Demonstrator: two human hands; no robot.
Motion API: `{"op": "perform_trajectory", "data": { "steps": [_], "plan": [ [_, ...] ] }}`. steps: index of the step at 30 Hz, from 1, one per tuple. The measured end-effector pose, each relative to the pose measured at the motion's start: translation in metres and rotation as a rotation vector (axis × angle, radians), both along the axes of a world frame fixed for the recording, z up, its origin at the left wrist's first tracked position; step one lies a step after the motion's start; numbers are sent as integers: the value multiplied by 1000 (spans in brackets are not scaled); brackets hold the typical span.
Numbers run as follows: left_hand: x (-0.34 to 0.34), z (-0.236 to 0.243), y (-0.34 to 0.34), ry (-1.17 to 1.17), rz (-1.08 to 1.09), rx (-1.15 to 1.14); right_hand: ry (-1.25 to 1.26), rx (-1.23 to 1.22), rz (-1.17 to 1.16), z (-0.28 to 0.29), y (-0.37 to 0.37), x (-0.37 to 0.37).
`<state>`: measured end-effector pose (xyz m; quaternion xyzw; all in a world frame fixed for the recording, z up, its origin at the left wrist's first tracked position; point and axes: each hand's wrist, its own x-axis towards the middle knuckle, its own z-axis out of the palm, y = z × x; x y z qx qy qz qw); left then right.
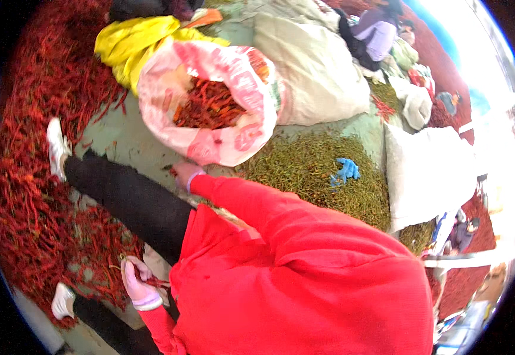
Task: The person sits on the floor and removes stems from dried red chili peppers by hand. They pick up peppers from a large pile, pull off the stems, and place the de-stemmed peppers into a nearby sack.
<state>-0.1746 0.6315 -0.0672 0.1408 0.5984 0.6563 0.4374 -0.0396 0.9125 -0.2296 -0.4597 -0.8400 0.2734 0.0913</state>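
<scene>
The left hand, in a pale pink glove, has its fingers closed around a red chili whose thin stalk pokes out just past the fingertips. The right hand, gloved the same, reaches forward to the foot of the pink-and-white sack; whether its fingers are shut on anything cannot be told, since they are turned away and partly hidden.

Judging from this, the work is stemming chilies and dropping them in the sack. It goes best if the left fingers pinch close to the cap, so the stalk snaps cleanly and the pod stays whole, while the right hand feeds the sack mouth just beyond its fingertips rather than tossing from afar.

Beyond the left fingers lies a deep spread of red chilies over a pale green floor. Past the right fingers a heap of greenish stalks carries a blue glove. Farther out stand a full beige sack, a yellow bag, and another person seated by more sacks.
</scene>
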Motion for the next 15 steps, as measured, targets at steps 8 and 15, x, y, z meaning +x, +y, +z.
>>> {"op": "perform_trajectory", "data": {
  "steps": [8,15],
  "plan": [
    [7,-2,0,-43,-17,91,570,-644,24,124,-12,51],
    [28,10,13,8,-65,95,1019,-983,-229,174,-28,45]
  ]
}}
